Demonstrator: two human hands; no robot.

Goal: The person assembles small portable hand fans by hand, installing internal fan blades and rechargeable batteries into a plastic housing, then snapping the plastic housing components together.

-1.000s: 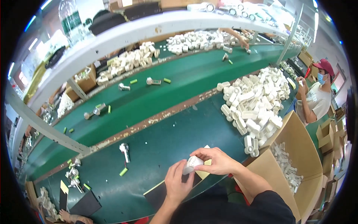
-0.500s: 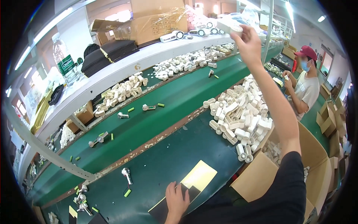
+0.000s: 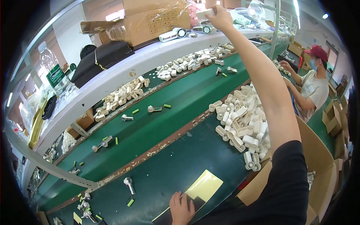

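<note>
My right hand (image 3: pixel 222 18) is raised over the white shelf and closed on a white plastic fan housing (image 3: pixel 204 14). Its far end is partly lost against the pink bag behind. Beneath the hand, a handheld fan (image 3: pixel 202 29) lies on the shelf, with another white fan (image 3: pixel 173 35) further left. My left hand (image 3: pixel 181 209) lies with fingers spread on a black sheet (image 3: pixel 193 204) with a pale yellow strip (image 3: pixel 206 183), on the dark green work surface. Left of that hand lies a fan assembly (image 3: pixel 128 184) with a green battery cell (image 3: pixel 130 202).
A heap of white fan housings (image 3: pixel 243 120) covers the right end of the work surface, beside an open cardboard box (image 3: pixel 318 161). Fan parts and battery cells dot the green belt (image 3: pixel 150 127). The shelf (image 3: pixel 112 77) bears a bottle (image 3: pixel 52 71) and black sheets (image 3: pixel 103 62). A co-worker (image 3: pixel 311 86) stands right.
My right hand has moved left and up along the shelf with the white housing. My left hand stays on the sheet. Fan parts on the belt have shifted slightly right; the co-worker's arms have moved.
</note>
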